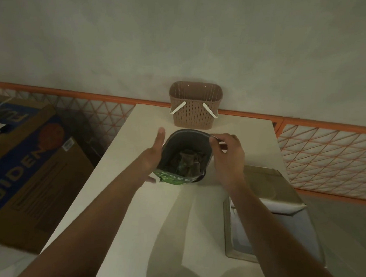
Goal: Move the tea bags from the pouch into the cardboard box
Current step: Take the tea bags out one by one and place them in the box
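Currently the counter (173, 212) is seen with the cardboard box (267, 210) at its right edge and a brown basket (193, 111) at the far side. Between them the pouch (184, 155) is held upright and open. Its left side is pressed by the flat left hand (155, 151); its rim is pinched by the right hand (228, 154). Tea bags (187, 162) are visible inside the pouch.
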`<state>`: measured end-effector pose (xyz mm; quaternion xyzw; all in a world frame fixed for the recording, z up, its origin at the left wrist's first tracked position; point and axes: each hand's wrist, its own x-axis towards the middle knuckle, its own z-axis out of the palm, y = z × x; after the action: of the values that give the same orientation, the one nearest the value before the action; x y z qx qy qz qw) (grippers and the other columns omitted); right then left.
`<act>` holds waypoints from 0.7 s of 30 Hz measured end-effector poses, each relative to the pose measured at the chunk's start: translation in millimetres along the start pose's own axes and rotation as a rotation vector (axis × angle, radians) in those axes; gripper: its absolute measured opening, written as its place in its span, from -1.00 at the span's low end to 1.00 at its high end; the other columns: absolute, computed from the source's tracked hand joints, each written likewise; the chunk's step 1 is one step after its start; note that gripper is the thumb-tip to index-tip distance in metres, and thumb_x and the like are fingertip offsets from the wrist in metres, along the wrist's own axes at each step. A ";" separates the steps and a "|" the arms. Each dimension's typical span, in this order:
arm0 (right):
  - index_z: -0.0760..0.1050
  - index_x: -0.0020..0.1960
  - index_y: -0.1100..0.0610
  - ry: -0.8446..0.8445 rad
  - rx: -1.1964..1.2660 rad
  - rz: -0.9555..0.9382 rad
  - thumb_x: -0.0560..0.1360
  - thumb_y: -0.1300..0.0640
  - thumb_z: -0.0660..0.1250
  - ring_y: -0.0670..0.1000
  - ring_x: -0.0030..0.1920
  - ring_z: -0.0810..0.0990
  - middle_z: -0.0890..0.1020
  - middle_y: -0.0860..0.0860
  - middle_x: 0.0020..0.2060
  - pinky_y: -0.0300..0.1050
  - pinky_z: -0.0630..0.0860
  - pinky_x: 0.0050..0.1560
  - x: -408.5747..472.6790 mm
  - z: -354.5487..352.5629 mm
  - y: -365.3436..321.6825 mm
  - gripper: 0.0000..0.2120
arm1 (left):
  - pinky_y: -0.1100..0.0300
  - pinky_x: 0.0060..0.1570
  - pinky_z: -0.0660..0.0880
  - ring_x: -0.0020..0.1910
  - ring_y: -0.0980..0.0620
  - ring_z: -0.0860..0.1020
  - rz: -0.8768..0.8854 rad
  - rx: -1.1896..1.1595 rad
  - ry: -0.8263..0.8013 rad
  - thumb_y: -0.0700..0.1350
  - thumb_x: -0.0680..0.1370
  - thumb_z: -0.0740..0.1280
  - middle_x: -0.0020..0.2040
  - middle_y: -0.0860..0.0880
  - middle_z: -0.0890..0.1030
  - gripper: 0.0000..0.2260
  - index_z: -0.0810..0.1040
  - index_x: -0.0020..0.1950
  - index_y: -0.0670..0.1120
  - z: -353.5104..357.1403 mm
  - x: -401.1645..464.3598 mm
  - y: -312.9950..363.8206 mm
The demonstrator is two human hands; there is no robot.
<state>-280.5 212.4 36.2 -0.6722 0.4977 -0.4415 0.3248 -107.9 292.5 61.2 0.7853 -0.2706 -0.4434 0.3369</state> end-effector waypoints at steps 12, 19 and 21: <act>0.55 0.04 -0.06 -0.107 0.089 -0.251 0.59 0.10 0.30 -0.22 0.07 0.48 0.52 -0.16 0.04 -0.53 0.40 0.02 -20.8 -1.5 -18.8 -0.91 | -0.24 0.33 0.43 0.45 -0.36 0.39 -0.260 -0.827 -0.709 0.50 0.32 0.43 0.53 -0.19 0.39 -0.10 0.39 0.54 0.06 30.0 8.3 -47.9; 0.61 0.12 0.13 -0.053 0.132 -0.548 0.59 0.19 0.29 -0.11 0.16 0.53 0.58 -0.01 0.10 -0.18 0.52 0.22 -34.8 -4.0 -9.7 -0.83 | -0.15 0.32 0.45 0.35 -0.25 0.48 0.042 -1.086 -0.923 0.41 0.62 -0.10 0.42 -0.21 0.45 -0.27 0.39 0.51 -0.09 60.8 18.6 -51.5; 0.62 0.09 0.12 -0.050 0.104 -0.508 0.58 0.20 0.31 -0.13 0.12 0.54 0.58 -0.04 0.07 -0.15 0.53 0.18 -30.3 4.4 2.7 -0.85 | -0.15 0.28 0.50 0.34 -0.25 0.51 0.087 -1.072 -0.884 0.39 0.64 -0.09 0.44 -0.21 0.44 -0.29 0.34 0.55 -0.07 66.6 32.2 -56.8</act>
<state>-280.9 240.6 23.9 -0.7685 0.2815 -0.5174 0.2499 -144.5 285.6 -24.3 0.2451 -0.1575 -0.7800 0.5538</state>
